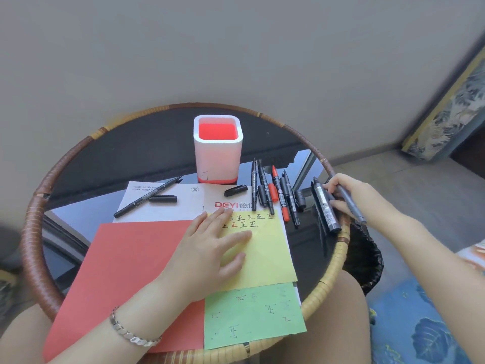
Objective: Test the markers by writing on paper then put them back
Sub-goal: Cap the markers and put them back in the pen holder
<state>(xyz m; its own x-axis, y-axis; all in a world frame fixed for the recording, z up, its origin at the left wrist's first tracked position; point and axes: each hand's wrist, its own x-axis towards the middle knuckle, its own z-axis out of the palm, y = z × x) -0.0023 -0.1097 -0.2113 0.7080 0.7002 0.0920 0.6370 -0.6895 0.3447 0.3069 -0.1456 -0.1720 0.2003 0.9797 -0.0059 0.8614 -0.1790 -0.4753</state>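
My left hand lies flat with fingers spread on the yellow paper, which carries rows of black and red written marks. My right hand grips a thin grey marker at the table's right edge, its fingers also touching a thick black marker. Several black markers and a red marker lie in a row right of the paper. An uncapped black marker rests on the white sheet with a loose cap beside it. The white-and-red pen holder stands upright behind the papers.
A red paper and a marked green paper lie on the round glass table with a wicker rim. Another loose cap sits near the holder. A black mesh bin stands under the table's right edge.
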